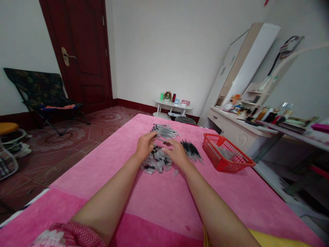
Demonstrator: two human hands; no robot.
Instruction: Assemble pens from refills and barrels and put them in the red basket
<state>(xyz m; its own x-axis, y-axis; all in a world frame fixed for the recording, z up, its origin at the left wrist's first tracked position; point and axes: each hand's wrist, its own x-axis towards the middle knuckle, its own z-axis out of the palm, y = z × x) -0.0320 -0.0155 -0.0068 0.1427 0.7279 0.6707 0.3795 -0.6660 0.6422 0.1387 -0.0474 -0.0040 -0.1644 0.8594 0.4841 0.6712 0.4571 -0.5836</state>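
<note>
My left hand is closed, its thumb and fingertips pinching a thin pen that points toward my right hand. My right hand is curved beside the pen's end, thumb and fingers apart; whether a fingertip touches the pen is too blurred to tell. Beneath both hands lies a loose pile of clear and black pen caps, partly hidden by my fingers. A single cap lies apart on the right. Just beyond my hands is a stack of grey pens. Dark refills lie fanned right of my right hand.
A red plastic basket with clear pieces inside stands on the right of the pink-covered table. Past the table's right edge is a dressing table crowded with bottles. A folding chair stands left, near the door.
</note>
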